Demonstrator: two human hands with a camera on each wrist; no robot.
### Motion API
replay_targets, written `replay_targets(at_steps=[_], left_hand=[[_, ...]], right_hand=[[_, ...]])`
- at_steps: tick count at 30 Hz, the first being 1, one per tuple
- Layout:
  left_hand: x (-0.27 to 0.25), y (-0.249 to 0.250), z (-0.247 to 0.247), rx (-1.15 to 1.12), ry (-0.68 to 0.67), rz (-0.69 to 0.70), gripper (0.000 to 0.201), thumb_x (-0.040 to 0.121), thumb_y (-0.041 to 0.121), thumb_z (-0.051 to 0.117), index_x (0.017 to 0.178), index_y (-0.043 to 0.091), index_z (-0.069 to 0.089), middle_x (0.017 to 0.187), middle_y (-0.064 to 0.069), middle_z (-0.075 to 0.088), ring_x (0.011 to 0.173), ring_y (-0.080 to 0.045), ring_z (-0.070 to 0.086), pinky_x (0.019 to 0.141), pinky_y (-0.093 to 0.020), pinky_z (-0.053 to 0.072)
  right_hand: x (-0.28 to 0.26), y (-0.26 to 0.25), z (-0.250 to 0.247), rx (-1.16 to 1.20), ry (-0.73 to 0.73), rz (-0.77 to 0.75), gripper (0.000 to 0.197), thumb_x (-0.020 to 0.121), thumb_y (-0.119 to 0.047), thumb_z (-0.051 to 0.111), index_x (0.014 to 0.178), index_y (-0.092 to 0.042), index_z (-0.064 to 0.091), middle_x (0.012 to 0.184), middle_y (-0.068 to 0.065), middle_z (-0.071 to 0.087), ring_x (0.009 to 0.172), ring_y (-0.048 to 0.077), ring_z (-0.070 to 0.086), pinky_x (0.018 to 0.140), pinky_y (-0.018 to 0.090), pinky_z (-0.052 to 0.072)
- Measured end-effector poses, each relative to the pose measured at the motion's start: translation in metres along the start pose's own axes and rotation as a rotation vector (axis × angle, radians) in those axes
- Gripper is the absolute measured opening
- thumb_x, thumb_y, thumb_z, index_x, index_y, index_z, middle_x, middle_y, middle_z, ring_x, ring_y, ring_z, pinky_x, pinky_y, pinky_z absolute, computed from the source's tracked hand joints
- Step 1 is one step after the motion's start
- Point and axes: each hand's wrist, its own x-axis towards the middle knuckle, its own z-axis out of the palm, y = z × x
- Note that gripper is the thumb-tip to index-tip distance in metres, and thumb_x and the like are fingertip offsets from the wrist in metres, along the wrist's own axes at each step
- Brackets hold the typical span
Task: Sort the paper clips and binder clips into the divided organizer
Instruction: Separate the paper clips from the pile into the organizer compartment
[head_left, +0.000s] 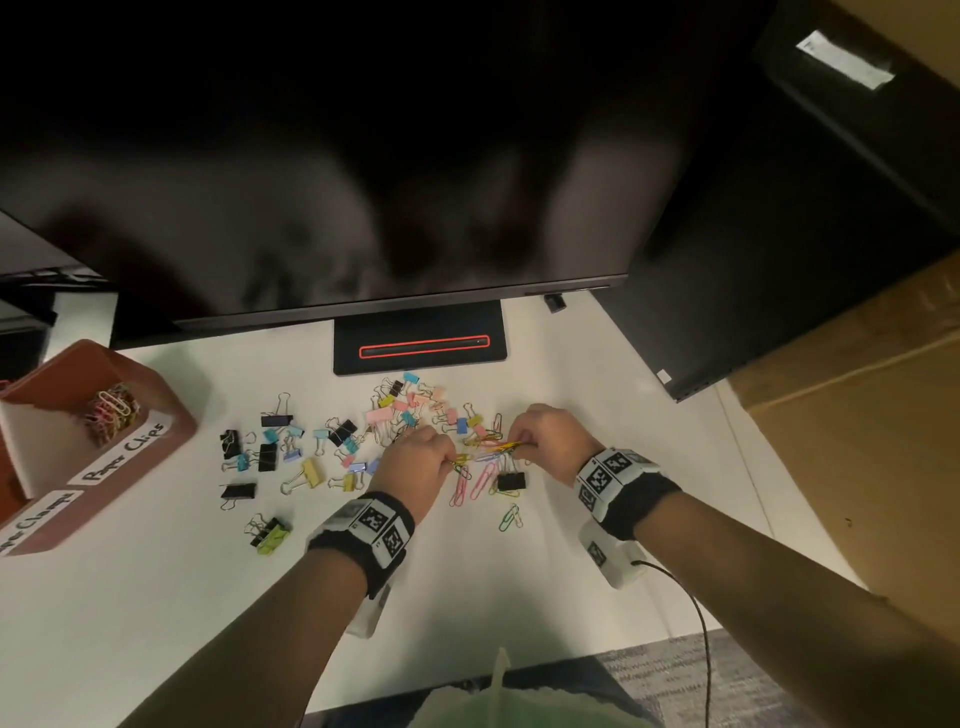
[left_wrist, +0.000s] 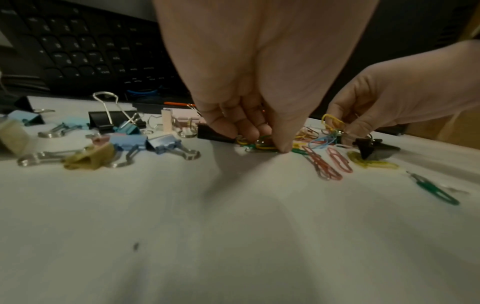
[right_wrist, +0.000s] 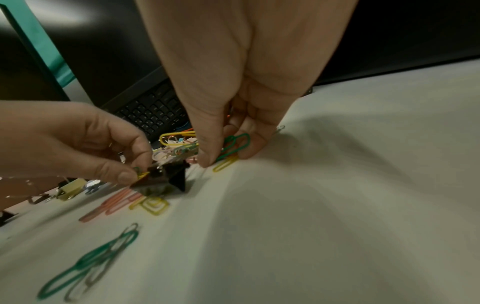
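Observation:
Coloured binder clips (head_left: 384, 415) and paper clips (head_left: 483, 480) lie scattered on the white desk (head_left: 156, 597). My left hand (head_left: 415, 462) is down on the pile and pinches a few green and yellow paper clips (left_wrist: 262, 145) between thumb and fingers. My right hand (head_left: 540, 441) pinches a bunch of yellow and green paper clips (right_wrist: 233, 146) just right of it. A black binder clip (head_left: 511, 482) sits between the hands. The brown divided organizer (head_left: 171, 421) stands far left, with paper clips (head_left: 111, 410) in the compartment labelled Paper Clips.
A monitor (head_left: 311, 182) overhangs the back of the desk on its stand (head_left: 421, 345). A black keyboard (left_wrist: 78, 47) lies behind the clips. A green paper clip (head_left: 511, 518) lies alone near the front. A cable (head_left: 696, 613) trails from my right wrist.

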Motion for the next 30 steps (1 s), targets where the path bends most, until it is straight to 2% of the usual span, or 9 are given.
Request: replay_targets(at_steps=[3, 7, 13, 18, 20, 22, 24, 27, 30], left_hand=[[0.0, -0.001, -0.001, -0.016, 0.006, 0.02, 0.018, 0.091, 0.018, 0.053, 0.106, 0.011, 0.061, 0.102, -0.006, 0.06, 0.102, -0.022, 0.053, 0.087, -0.03, 0.043], [0.002, -0.001, -0.003, -0.035, -0.025, 0.002, 0.022, 0.091, 0.017, 0.054, 0.11, 0.011, 0.061, 0.102, -0.006, 0.061, 0.102, -0.022, 0.053, 0.088, -0.03, 0.044], [0.004, -0.002, -0.005, 0.003, -0.074, 0.032, 0.019, 0.092, 0.016, 0.05, 0.105, 0.008, 0.062, 0.108, -0.007, 0.054, 0.107, -0.021, 0.046, 0.092, -0.028, 0.039], [-0.002, -0.008, -0.006, -0.035, -0.108, 0.068, 0.015, 0.092, 0.016, 0.051, 0.102, 0.011, 0.061, 0.101, -0.005, 0.058, 0.1, -0.021, 0.05, 0.088, -0.033, 0.044], [-0.008, -0.012, -0.012, -0.138, -0.051, 0.054, 0.01, 0.09, 0.016, 0.055, 0.095, 0.011, 0.061, 0.092, -0.004, 0.06, 0.09, -0.019, 0.053, 0.083, -0.039, 0.049], [-0.015, -0.016, -0.026, -0.247, 0.021, 0.044, 0.006, 0.088, 0.013, 0.059, 0.092, 0.01, 0.062, 0.085, 0.0, 0.061, 0.081, -0.015, 0.056, 0.076, -0.028, 0.051], [-0.025, -0.025, -0.045, -0.348, 0.091, 0.004, 0.005, 0.086, 0.012, 0.062, 0.091, 0.013, 0.063, 0.082, 0.003, 0.061, 0.074, -0.01, 0.057, 0.069, -0.016, 0.045], [-0.043, -0.059, -0.078, -0.471, 0.242, -0.109, 0.012, 0.083, 0.008, 0.064, 0.083, 0.02, 0.061, 0.076, 0.003, 0.062, 0.066, 0.003, 0.055, 0.064, -0.008, 0.04], [-0.066, -0.105, -0.118, -0.453, 0.345, -0.239, 0.012, 0.083, 0.011, 0.064, 0.081, 0.021, 0.059, 0.07, 0.004, 0.061, 0.063, 0.0, 0.055, 0.059, -0.008, 0.041]], right_hand=[[-0.002, 0.0, -0.003, 0.046, 0.021, 0.009, 0.015, 0.081, -0.01, 0.068, 0.096, -0.008, 0.069, 0.093, 0.006, 0.063, 0.079, 0.015, 0.054, 0.073, 0.02, 0.039], [-0.003, -0.003, -0.005, 0.149, 0.022, 0.026, 0.014, 0.081, -0.009, 0.068, 0.095, -0.007, 0.069, 0.095, 0.009, 0.07, 0.085, 0.02, 0.063, 0.08, 0.026, 0.05], [-0.005, -0.01, -0.015, 0.118, 0.046, -0.002, 0.014, 0.085, -0.017, 0.065, 0.095, -0.008, 0.071, 0.094, 0.008, 0.07, 0.079, 0.012, 0.056, 0.077, 0.024, 0.046], [-0.004, -0.023, -0.022, 0.106, 0.115, -0.06, 0.014, 0.086, -0.016, 0.064, 0.097, -0.01, 0.072, 0.096, 0.005, 0.068, 0.08, 0.008, 0.054, 0.075, 0.018, 0.042], [-0.004, -0.033, -0.024, 0.108, 0.146, -0.092, 0.014, 0.086, -0.015, 0.065, 0.097, -0.011, 0.072, 0.094, 0.005, 0.067, 0.079, 0.009, 0.055, 0.075, 0.019, 0.044], [-0.001, -0.048, -0.025, 0.105, 0.165, -0.135, 0.013, 0.085, -0.015, 0.065, 0.095, -0.012, 0.072, 0.092, 0.004, 0.067, 0.079, 0.012, 0.057, 0.075, 0.022, 0.047], [0.005, -0.068, -0.023, 0.092, 0.189, -0.199, 0.012, 0.085, -0.014, 0.065, 0.095, -0.013, 0.072, 0.091, 0.003, 0.067, 0.079, 0.012, 0.058, 0.076, 0.021, 0.047], [0.021, -0.111, -0.017, 0.079, 0.212, -0.3, 0.013, 0.085, -0.015, 0.065, 0.096, -0.015, 0.072, 0.091, 0.003, 0.067, 0.08, 0.014, 0.06, 0.078, 0.024, 0.049], [0.044, -0.169, -0.005, 0.106, 0.223, -0.42, 0.011, 0.084, -0.016, 0.067, 0.092, -0.013, 0.073, 0.088, 0.006, 0.068, 0.079, 0.018, 0.062, 0.078, 0.028, 0.051]])
